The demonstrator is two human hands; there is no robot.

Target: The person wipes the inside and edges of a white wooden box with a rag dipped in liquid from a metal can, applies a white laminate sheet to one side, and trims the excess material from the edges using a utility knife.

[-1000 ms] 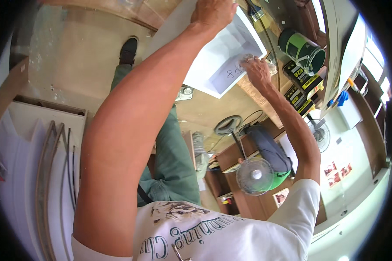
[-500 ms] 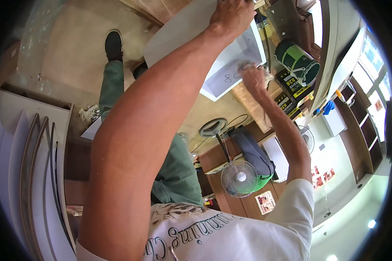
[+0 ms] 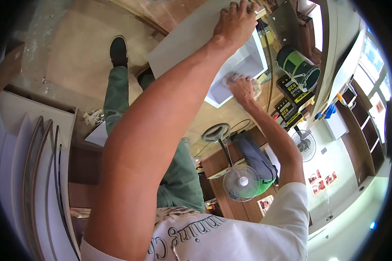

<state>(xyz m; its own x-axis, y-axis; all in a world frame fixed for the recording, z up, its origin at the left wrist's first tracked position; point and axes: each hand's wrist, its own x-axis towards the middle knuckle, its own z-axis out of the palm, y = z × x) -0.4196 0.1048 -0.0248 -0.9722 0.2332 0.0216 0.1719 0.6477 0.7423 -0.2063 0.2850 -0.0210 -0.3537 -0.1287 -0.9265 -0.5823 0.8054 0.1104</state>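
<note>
A white open-fronted box [image 3: 253,58], like a cabinet carcass or drawer, lies at the top centre with its light grey outer panel [image 3: 185,37] facing up. My left hand [image 3: 235,24], a ring on one finger, sits at its far upper edge, fingers bent over the rim. Inside the opening, my right hand [image 3: 243,88] is closed on a crumpled whitish rag [image 3: 258,89], pressed against the near inner wall. The rag is partly blurred, and part of it is hidden by the fingers.
A green bucket [image 3: 298,63] stands on the right by black and yellow boxes [image 3: 287,108]. Toward my body are a fan [image 3: 241,182] and a dark bag [image 3: 253,152]. White panels [image 3: 52,130] stand at the left. My shoe [image 3: 118,51] rests on the brown floor.
My right hand has moved left with the rag along the inner wall, covering handwritten marks that showed before. My left hand stays at the box's edge. The whole view has shifted slightly.
</note>
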